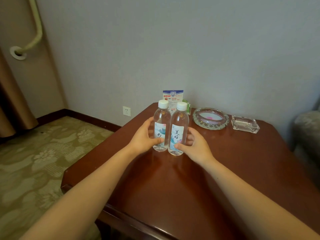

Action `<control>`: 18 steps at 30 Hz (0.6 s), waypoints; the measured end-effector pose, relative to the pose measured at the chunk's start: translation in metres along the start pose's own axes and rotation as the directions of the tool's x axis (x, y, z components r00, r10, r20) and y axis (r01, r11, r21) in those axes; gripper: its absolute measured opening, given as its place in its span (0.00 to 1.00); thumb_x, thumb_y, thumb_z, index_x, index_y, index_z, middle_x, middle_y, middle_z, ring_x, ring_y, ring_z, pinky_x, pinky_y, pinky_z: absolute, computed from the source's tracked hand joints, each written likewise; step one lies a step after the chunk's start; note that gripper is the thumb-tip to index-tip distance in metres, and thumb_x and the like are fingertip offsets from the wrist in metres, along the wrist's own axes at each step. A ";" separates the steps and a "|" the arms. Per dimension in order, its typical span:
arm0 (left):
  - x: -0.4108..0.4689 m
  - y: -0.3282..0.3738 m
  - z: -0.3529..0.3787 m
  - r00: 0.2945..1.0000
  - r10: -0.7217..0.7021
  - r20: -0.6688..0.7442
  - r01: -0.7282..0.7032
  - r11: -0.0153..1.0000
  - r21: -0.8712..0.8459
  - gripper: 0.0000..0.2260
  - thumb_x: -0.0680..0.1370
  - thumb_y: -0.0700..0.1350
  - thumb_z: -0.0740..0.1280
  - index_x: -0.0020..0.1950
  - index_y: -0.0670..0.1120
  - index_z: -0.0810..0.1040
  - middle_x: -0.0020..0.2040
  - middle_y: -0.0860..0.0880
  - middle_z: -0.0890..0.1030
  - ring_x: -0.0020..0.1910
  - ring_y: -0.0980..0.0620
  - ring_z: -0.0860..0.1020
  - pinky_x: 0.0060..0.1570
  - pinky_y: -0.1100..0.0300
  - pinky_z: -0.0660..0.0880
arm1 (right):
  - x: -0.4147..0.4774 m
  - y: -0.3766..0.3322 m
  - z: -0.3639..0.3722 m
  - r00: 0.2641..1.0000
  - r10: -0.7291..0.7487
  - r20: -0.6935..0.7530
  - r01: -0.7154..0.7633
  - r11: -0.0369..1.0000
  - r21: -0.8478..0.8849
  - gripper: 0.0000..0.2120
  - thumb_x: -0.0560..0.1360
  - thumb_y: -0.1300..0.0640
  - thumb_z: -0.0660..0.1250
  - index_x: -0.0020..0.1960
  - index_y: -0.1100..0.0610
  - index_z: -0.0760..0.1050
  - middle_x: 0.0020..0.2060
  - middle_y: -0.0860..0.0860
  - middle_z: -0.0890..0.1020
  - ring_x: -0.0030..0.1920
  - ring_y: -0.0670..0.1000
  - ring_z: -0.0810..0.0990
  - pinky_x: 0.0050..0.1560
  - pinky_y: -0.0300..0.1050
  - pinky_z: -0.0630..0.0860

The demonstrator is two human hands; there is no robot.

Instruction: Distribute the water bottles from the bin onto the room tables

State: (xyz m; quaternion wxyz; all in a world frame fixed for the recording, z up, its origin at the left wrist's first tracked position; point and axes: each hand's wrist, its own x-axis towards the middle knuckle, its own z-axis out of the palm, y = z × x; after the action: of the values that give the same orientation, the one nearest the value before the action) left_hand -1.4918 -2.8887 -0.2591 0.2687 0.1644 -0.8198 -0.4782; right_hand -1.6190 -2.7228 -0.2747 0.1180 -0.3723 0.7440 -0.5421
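Head view has the two water bottles upright and touching, side by side, their bases seemingly down on the table [173,187]. My left fingers [158,140] curl round the left bottle [161,125], thumb across its label, and my right fingers [180,146] curl round the right bottle [179,130], thumb low on its label. Neither set is spread. I judge the risk lies in letting go: these bottles are tall and narrow, so a fingertip dragging on one as it leaves could rock it into its neighbour and topple both. Pushing them further on could knock the printed card [173,97] just beyond my fingers. Off beyond my right fingers sit a round glass dish [210,118] and, past it, a square glass ashtray [245,124]. The table is dark, glossy wood, which may let a base slide. Out past my left fingers are a wall socket [126,111] and patterned carpet [34,153].
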 end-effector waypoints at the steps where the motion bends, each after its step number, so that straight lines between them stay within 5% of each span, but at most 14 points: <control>1: 0.000 -0.001 0.000 1.000 0.003 0.009 -0.003 1.000 -0.009 0.35 0.71 0.37 0.75 0.73 0.52 0.63 0.60 0.59 0.76 0.55 0.61 0.78 0.52 0.63 0.79 | -0.001 0.000 0.000 1.000 -0.008 0.012 0.008 1.000 -0.012 0.35 0.68 0.61 0.79 0.71 0.52 0.69 0.54 0.46 0.84 0.51 0.45 0.84 0.57 0.52 0.81; 6: -0.002 -0.018 -0.002 0.997 -0.012 0.079 0.013 1.000 -0.002 0.43 0.68 0.43 0.79 0.76 0.52 0.58 0.69 0.55 0.73 0.67 0.57 0.73 0.68 0.54 0.71 | -0.006 -0.001 -0.005 0.994 -0.031 0.108 0.052 0.979 -0.196 0.32 0.70 0.51 0.77 0.69 0.45 0.67 0.59 0.37 0.78 0.61 0.41 0.77 0.64 0.47 0.74; 10: -0.010 -0.034 -0.005 0.991 -0.075 0.113 0.064 0.993 0.098 0.48 0.66 0.51 0.80 0.79 0.53 0.54 0.74 0.53 0.68 0.72 0.56 0.68 0.72 0.49 0.66 | -0.012 0.006 -0.012 0.979 -0.070 0.192 0.150 0.882 -0.446 0.40 0.70 0.43 0.75 0.76 0.46 0.59 0.72 0.42 0.69 0.73 0.48 0.65 0.65 0.42 0.65; 15: -0.024 -0.041 -0.008 0.971 -0.182 0.156 0.134 0.951 0.278 0.53 0.63 0.65 0.74 0.80 0.54 0.49 0.76 0.56 0.65 0.74 0.58 0.63 0.74 0.50 0.63 | -0.016 0.011 -0.017 0.972 0.093 0.216 0.063 0.781 -0.622 0.50 0.70 0.35 0.71 0.81 0.51 0.49 0.80 0.49 0.54 0.80 0.52 0.49 0.79 0.57 0.49; 18: -0.031 -0.022 -0.009 0.931 -0.294 0.215 0.154 0.853 0.498 0.51 0.68 0.62 0.74 0.80 0.54 0.46 0.80 0.53 0.53 0.79 0.54 0.52 0.77 0.52 0.52 | -0.017 0.001 -0.025 0.953 0.195 0.232 0.022 0.718 -0.695 0.50 0.70 0.33 0.69 0.81 0.51 0.48 0.81 0.51 0.49 0.81 0.53 0.43 0.78 0.60 0.42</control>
State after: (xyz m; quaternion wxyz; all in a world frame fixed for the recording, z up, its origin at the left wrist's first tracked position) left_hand -1.4614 -2.8893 -0.2834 0.0420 0.2498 -0.9163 -0.3103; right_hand -1.6219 -2.6934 -0.2694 0.1035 -0.4286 0.8833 -0.1594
